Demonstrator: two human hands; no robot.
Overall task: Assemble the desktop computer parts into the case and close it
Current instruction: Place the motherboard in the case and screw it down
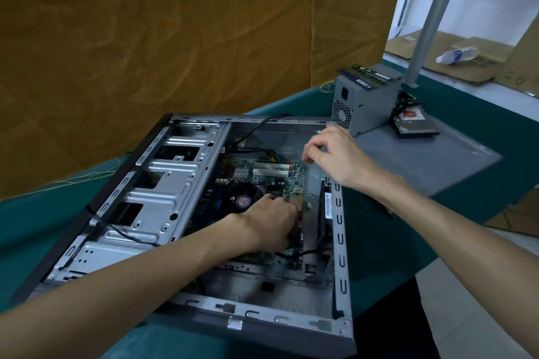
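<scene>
With the left hand (269,223) gripping the motherboard (262,181) edge and the right hand (335,154) loosely curled, holding nothing, the board should be seated squarely in the case (339,242).

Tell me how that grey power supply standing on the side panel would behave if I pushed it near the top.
The power supply stands upright on a narrow face on the side panel, so it might tip. Its metal box looks stiff and probably heavy. The memory sticks lying loose on top would likely slide off.

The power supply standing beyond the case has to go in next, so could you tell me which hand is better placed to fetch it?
Probably the right hand: it hovers at the case's far corner, nearest the power supply. The left hand rests on the motherboard.
</scene>
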